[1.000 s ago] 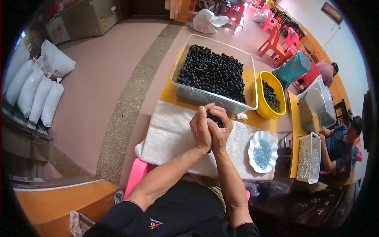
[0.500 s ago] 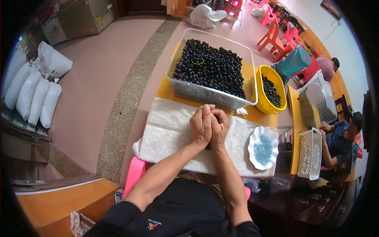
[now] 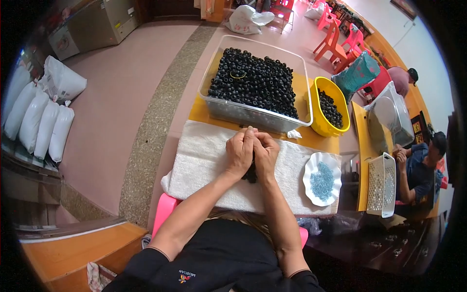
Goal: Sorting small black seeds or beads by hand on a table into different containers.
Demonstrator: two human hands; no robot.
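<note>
Over a folded white towel [image 3: 197, 151], my left hand [image 3: 240, 152] and my right hand [image 3: 265, 151] meet with their fingertips pressed together. Both are closed, and whatever sits between the fingers is hidden. Small black pieces [image 3: 250, 174] show on the towel between my wrists. Just beyond my hands stands a large clear plastic bin [image 3: 231, 111], heaped with small black ring-like parts [image 3: 253, 80]. To the right of my hands, a white scalloped dish [image 3: 307, 181] holds tiny light-blue pieces [image 3: 322, 181].
A yellow basin [image 3: 323, 127] with more black parts stands right of the bin. Farther right are a white perforated basket [image 3: 382, 187] and a seated person [image 3: 418, 168]. White sacks [image 3: 61, 131] line the left. A pink stool [image 3: 164, 210] shows below the towel.
My hands have shifted slightly left and their fingers have changed position. More of the black pieces now shows between my wrists. The whole view has moved a little.
</note>
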